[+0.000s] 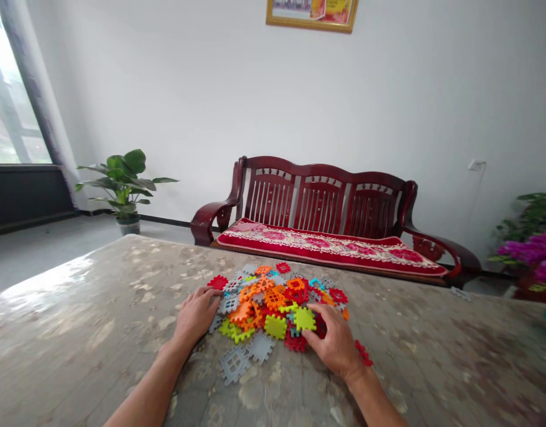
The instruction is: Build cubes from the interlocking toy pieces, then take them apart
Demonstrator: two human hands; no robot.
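Note:
A heap of plastic interlocking tiles in orange, red, grey, lime green and blue lies on the table. My left hand (198, 313) rests flat at the heap's left edge, fingers stretched out, beside a grey window tile (229, 304) and near a red tile (218, 282). At the heap's right side, my right hand (334, 337) has thumb and fingers at the edges of a lime-green square tile (305, 319). Another lime-green tile (275, 327) lies just left of it. Closest to me are a grey window tile (234, 365) and a plain grey tile (261, 347).
A patterned grey-brown cloth covers the table (99, 332). One red tile (364, 353) lies right of my right wrist. Behind the table stands a dark red wooden bench (321, 201) with a red cushion (317, 244). Potted plants (128, 178) stand left and right.

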